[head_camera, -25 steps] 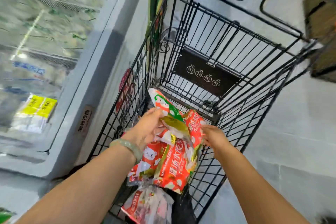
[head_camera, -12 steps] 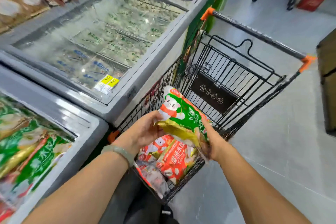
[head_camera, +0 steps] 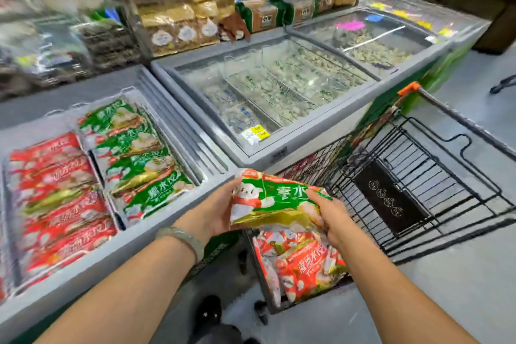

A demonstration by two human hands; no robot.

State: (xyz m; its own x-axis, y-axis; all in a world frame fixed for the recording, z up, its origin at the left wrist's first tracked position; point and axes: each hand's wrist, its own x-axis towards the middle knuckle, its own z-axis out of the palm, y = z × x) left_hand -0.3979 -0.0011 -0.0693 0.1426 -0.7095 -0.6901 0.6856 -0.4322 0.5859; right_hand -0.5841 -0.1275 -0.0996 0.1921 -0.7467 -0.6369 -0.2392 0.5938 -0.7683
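You hold the green dumpling bag (head_camera: 276, 198) in both hands. Your left hand (head_camera: 215, 212) grips its left end and your right hand (head_camera: 332, 218) curls round its right end. A pale bracelet (head_camera: 184, 237) sits on your left wrist. The bag lies roughly level, printed face up. It is above the near end of the shopping cart (head_camera: 321, 173) and just beside the front right corner of the open freezer (head_camera: 111, 248).

Red dumpling bags (head_camera: 307, 262) are piled at the near end of the cart, directly below the bag you hold. The rest of the basket shows bare wire, with a black panel (head_camera: 388, 201) on the flap toward the handle end.

The open freezer has two compartments with a divider between them. The left one holds a row of red bags (head_camera: 55, 198). The right one holds green bags (head_camera: 139, 159) with the same print as yours.

The middle freezer (head_camera: 307, 131) has a glass lid over wire-divided sections of pale frozen goods, too misted to name. A yellow price tag (head_camera: 258, 131) sits at its front edge. The cart stands against this freezer's front. The far freezer (head_camera: 458, 36) is also glass-topped, with pale goods inside. Behind the freezers, a shelf (head_camera: 195, 22) carries bagged goods, blurred.
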